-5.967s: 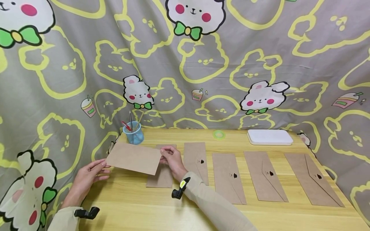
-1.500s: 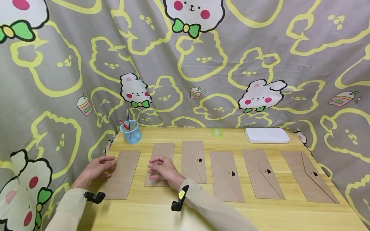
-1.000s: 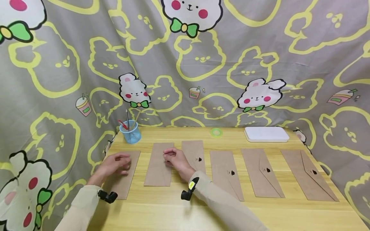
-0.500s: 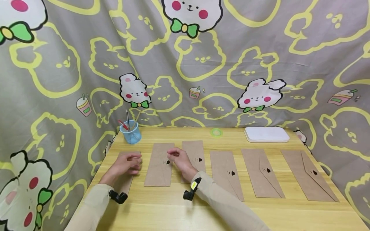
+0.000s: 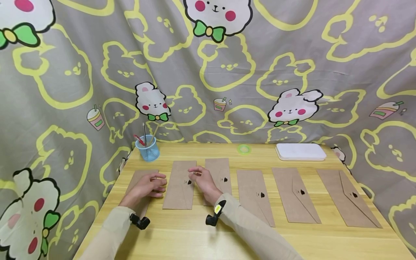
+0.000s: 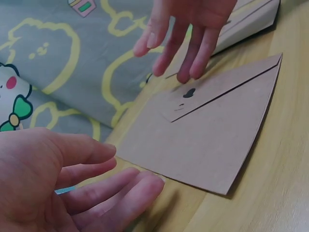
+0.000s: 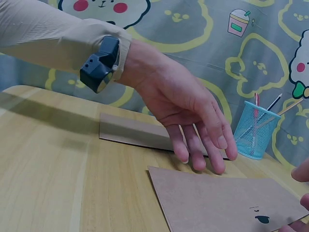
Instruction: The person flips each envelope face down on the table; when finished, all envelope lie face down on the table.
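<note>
Several brown paper envelopes lie in a row across the wooden table. The second envelope from the left (image 5: pixel 178 187) lies flat between my hands, its flap and small black print facing up. My left hand (image 5: pixel 147 186) hangs over the leftmost envelope (image 5: pixel 136 177), hiding much of it, fingertips near the second envelope's left edge. My right hand (image 5: pixel 204 182) is at the second envelope's right edge and partly covers the third envelope (image 5: pixel 217 167). In the left wrist view, the right hand (image 6: pixel 193 34) has loosely bent fingers. Neither hand holds anything; whether fingertips touch paper, I cannot tell.
A blue mesh pen cup (image 5: pixel 148 151) with pens stands at the back left. A green tape roll (image 5: pixel 244 149) and a white case (image 5: pixel 300 151) lie along the back edge. More envelopes (image 5: pixel 295 195) lie to the right. A patterned curtain (image 5: pixel 227 72) hangs behind.
Six seconds ago both hands held an envelope in the air; it now lies at the far left. My left hand has since moved right across it, and my right hand slightly right.
</note>
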`<state>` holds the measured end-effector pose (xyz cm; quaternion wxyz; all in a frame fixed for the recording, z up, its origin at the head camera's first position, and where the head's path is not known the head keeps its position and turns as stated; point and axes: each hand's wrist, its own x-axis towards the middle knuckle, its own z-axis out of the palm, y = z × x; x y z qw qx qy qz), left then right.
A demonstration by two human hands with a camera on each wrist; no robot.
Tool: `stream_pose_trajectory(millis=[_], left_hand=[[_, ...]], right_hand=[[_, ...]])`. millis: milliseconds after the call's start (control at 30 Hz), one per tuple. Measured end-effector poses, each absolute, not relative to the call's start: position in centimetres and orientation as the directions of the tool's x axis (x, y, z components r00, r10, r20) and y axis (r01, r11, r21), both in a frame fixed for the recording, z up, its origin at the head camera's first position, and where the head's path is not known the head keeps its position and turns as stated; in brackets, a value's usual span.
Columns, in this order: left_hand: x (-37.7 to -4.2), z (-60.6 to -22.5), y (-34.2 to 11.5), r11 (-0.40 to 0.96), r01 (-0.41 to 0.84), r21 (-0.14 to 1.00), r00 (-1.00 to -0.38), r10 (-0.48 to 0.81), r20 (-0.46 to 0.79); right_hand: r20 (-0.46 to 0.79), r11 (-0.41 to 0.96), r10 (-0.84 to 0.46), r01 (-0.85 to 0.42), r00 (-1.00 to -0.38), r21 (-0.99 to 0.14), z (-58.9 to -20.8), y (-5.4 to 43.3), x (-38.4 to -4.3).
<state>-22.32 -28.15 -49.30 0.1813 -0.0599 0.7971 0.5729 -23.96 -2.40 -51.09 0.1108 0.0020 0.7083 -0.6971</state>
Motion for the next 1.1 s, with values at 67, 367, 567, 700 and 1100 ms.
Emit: stream_pose_trajectory(millis=[67,367,567,700,1100], left_hand=[[-22.35,-49.28,-28.00,0.336,-0.310,0.889,-0.925,0.111,-0.365],[-22.34,-49.17,-27.78,0.300,-0.365,0.881,-0.909,0.089,-0.407],[-22.28,-49.45,-27.95,0.262,-0.382,0.886,-0.904,0.092,-0.417],[-22.29,-49.57,-28.00,0.255,-0.381,0.889,-0.905,0.093,-0.415],[-22.00,-49.75,-27.98,0.269,-0.348,0.898,-0.912,0.126,-0.391]], right_hand=[[-0.166,0.019,-0.153,0.165,-0.974,-0.986,-51.05,-2.46,-23.90],[-0.174,-0.034,-0.148,0.181,-0.974,-0.983,-51.32,-2.44,-23.99],[-0.189,-0.071,-0.128,0.199,-0.974,-0.978,-51.48,-2.41,-24.04],[-0.191,-0.069,-0.109,0.199,-0.976,-0.978,-51.45,-2.41,-24.02],[-0.200,-0.087,-0.104,0.209,-0.974,-0.974,-51.66,-2.81,-24.09]])
